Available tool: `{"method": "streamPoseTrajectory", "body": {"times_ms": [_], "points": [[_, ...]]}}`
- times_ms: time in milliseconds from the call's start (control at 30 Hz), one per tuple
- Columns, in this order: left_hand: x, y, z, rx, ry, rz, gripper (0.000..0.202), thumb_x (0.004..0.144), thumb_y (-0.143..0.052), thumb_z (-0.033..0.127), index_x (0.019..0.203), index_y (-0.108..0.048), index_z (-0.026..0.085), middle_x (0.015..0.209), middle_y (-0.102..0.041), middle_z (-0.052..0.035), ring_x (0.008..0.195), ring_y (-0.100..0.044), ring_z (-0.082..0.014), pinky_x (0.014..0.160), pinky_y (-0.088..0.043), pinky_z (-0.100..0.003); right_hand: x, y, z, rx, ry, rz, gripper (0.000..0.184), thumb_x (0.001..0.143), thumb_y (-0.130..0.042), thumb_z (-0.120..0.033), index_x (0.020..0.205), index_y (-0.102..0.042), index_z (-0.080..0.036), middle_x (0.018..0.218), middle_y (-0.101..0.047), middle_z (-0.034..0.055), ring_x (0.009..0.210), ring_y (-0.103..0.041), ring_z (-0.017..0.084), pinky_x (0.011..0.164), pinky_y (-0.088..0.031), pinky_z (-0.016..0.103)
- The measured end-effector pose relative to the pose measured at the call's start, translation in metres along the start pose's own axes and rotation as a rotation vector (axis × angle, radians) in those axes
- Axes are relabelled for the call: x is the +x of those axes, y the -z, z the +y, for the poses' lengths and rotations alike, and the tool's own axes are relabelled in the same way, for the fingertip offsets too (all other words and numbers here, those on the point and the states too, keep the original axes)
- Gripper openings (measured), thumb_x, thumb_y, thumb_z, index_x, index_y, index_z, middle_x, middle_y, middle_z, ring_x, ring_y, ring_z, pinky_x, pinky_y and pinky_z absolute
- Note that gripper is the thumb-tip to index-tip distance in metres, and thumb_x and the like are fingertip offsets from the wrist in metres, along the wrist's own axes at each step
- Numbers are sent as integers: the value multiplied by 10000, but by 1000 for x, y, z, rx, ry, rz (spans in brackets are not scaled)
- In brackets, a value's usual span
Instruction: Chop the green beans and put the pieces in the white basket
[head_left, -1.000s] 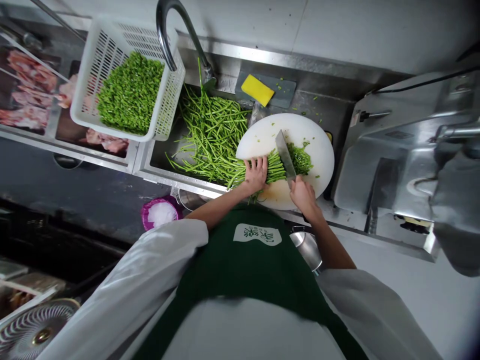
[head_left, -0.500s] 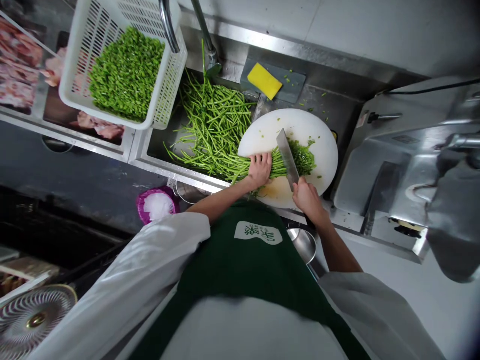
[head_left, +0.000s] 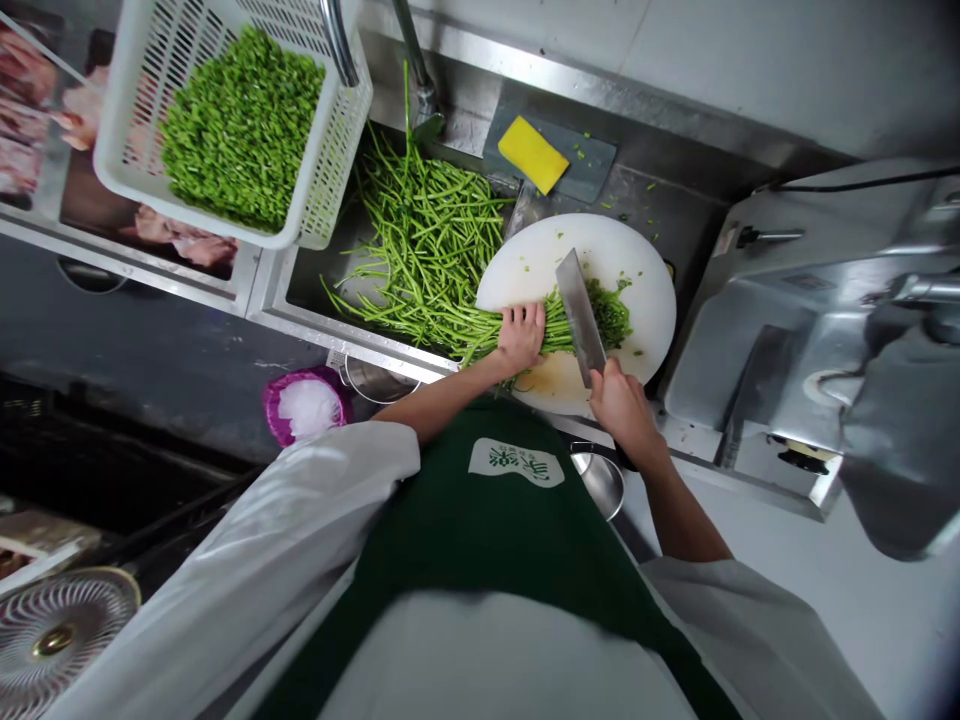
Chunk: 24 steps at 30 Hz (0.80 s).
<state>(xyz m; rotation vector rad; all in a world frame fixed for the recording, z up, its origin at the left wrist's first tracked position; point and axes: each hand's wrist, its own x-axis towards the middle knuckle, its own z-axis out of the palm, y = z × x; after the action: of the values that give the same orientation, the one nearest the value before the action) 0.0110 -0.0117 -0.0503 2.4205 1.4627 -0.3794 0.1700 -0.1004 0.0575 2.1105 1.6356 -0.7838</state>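
On a round white cutting board (head_left: 517, 260), my left hand (head_left: 521, 337) presses down on a bundle of long green stems (head_left: 555, 325), its fingers curled over them. My right hand (head_left: 624, 405) grips a cleaver (head_left: 581, 318) by its handle. The blade lies across the bundle, a little to the right of my left fingers. Chopped green pieces (head_left: 611, 315) are heaped on the blade's far side. The uncut stems (head_left: 435, 255) trail left from the board into the sink.
A white plastic basket (head_left: 315, 210) of chopped greens stands at upper left, beside compartments of raw meat (head_left: 184, 237). A yellow sponge (head_left: 532, 155) lies behind the board. Right of it stands a metal machine (head_left: 795, 300). A faucet (head_left: 420, 85) rises behind the sink.
The cleaver and my right hand have shifted slightly right and toward me, and the blade shows more of its flat face. My left hand keeps its place on the stems. The view has turned slightly.
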Motion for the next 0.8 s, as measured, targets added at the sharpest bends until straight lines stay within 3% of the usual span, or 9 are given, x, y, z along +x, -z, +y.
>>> {"method": "streamPoseTrajectory", "body": {"times_ms": [100, 233, 333, 433, 633, 800], "points": [[1, -2, 0, -6, -5, 3, 1080, 768, -799, 512, 1597, -305, 28, 1497, -449, -245, 1301, -419, -424, 1146, -281, -552, 4, -10, -5, -6, 0, -35, 319, 1071, -346, -301, 1247, -523, -104, 1049, -712, 206, 999, -690, 314, 830, -450, 348], [2, -4, 0, -8, -5, -11, 1071, 782, -789, 512, 1609, -286, 54, 1518, -437, -235, 1321, -414, -415, 1151, -276, -534, 40, -28, -17, 42, 9, -16, 305, 1069, -346, -256, 1267, -503, -86, 1103, -709, 224, 1025, -690, 306, 834, -451, 337], [2, -4, -1, -6, 2, -2, 1060, 776, -794, 516, 1595, -313, 45, 1499, -458, -236, 1305, -430, -404, 1146, -292, -519, 60, -29, -24, 73, 18, 5, 308, 1071, -344, -247, 1277, -498, -78, 1104, -712, 228, 1024, -688, 305, 842, -450, 337], [1, -4, -1, -6, 5, 15, 1055, 765, -806, 501, 1587, -329, 43, 1483, -472, -234, 1294, -436, -395, 1141, -304, -510, 51, -18, -20, 49, 16, 25, 314, 1072, -352, -274, 1269, -510, -87, 1071, -715, 215, 1007, -688, 311, 844, -450, 344], [1, -4, 0, -33, 13, 11, 1046, 781, -791, 504, 1590, -317, 41, 1503, -449, -242, 1318, -412, -397, 1150, -290, -515, 5, 2, -12, 0, 14, -13, 309, 1070, -362, -296, 1248, -522, -100, 1027, -713, 199, 981, -695, 308, 831, -460, 347], [2, -5, 0, -54, 8, 7, 1054, 774, -803, 477, 1590, -304, 33, 1506, -436, -251, 1336, -401, -403, 1154, -281, -505, 27, -19, -23, 30, 31, -8, 286, 1062, -363, -267, 1228, -521, -95, 1078, -713, 218, 1028, -692, 316, 837, -463, 344]]}}
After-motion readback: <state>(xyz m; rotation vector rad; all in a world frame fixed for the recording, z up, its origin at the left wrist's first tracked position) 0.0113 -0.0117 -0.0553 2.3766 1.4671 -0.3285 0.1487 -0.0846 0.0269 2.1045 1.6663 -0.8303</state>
